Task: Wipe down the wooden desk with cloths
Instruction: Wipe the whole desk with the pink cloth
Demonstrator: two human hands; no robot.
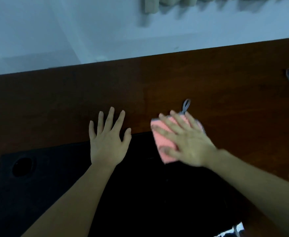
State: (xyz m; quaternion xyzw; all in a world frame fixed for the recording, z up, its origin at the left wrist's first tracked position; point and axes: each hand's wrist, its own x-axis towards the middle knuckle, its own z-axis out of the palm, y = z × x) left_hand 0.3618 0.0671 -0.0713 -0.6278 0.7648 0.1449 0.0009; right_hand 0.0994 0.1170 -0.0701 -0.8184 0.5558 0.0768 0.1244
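Fingers of the right hand (184,141) press flat on the pink cloth (164,142) straddling the black mat's (54,177) far edge, bare desk (174,79) beyond, left hand (107,139) spread flat, empty, just left.

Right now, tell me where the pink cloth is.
In the head view, the pink cloth lies right of centre under the flat right hand, straddling the back edge of the black mat on the wooden desk.

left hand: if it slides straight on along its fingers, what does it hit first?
Looks free. The left hand lies flat with fingers pointing toward the far edge of the wooden desk; only bare wood shows ahead. The pink cloth sits off to its right.
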